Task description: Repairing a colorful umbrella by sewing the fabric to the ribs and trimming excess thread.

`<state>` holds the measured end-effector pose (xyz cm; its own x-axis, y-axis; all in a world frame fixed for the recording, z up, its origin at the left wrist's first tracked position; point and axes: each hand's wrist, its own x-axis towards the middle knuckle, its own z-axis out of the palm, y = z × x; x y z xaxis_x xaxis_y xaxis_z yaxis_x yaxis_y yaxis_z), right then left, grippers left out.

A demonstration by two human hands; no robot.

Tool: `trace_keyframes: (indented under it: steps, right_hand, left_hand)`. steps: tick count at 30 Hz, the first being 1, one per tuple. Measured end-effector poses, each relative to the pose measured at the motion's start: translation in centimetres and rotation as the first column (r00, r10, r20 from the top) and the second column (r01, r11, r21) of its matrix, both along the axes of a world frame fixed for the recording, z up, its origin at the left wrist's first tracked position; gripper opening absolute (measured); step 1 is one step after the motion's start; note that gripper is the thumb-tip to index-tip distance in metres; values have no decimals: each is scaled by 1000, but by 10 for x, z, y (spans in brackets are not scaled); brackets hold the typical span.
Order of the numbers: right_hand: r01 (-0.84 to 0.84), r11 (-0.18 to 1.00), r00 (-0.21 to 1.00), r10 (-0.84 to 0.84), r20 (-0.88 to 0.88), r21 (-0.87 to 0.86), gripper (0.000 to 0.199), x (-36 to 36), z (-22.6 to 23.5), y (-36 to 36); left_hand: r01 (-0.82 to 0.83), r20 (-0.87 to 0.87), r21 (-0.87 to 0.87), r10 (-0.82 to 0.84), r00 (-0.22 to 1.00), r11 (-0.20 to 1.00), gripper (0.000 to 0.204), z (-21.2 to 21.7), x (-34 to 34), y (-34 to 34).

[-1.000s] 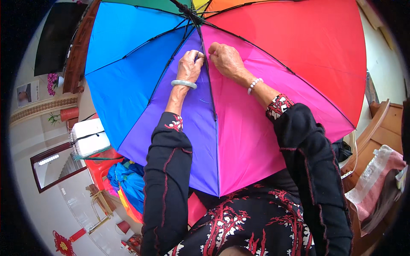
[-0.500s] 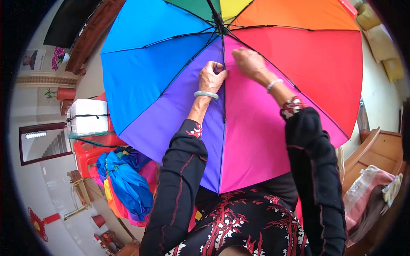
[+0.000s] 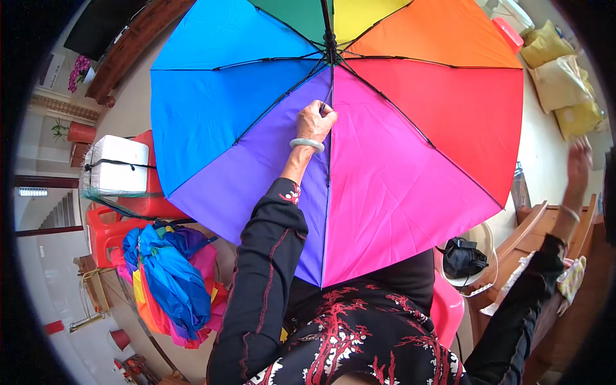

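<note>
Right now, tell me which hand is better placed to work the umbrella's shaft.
Left. The left hand already grips the shaft inside the open umbrella; the right hand is raised far off to the side, empty.

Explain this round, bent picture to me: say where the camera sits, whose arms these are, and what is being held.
The camera is worn on a person's head and looks down, so the two black sleeves rising from the bottom are that person's own arms. Its very wide lens makes the picture round and bends straight edges near the rim.

The left hand grips the shaft of an open rainbow umbrella, seen from the inside with its dark ribs spreading out. The right hand is off the umbrella, open and raised at the far right, a little blurred.

To the left, a bundle of folded umbrellas in the same colours lies by a red stool and a white box. On the right are a wooden chair, a black bag in a pale basket, and yellow cushions.
</note>
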<state>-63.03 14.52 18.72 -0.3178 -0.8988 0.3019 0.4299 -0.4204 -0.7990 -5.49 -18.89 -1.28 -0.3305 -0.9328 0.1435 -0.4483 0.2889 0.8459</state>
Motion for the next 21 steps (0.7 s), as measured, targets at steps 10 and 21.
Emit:
trace_keyframes:
  steps: [10,21]
  right_hand:
    - [720,648,679,-583,-447,249,17,-5,-16,95]
    - [165,892,208,385,-899,420,6,362,-96,-230]
  left_hand:
    - [37,42,13,-38,998,999,18,1,-12,0]
    - [-91,85,-2,91,992,996,18,1,10,-5]
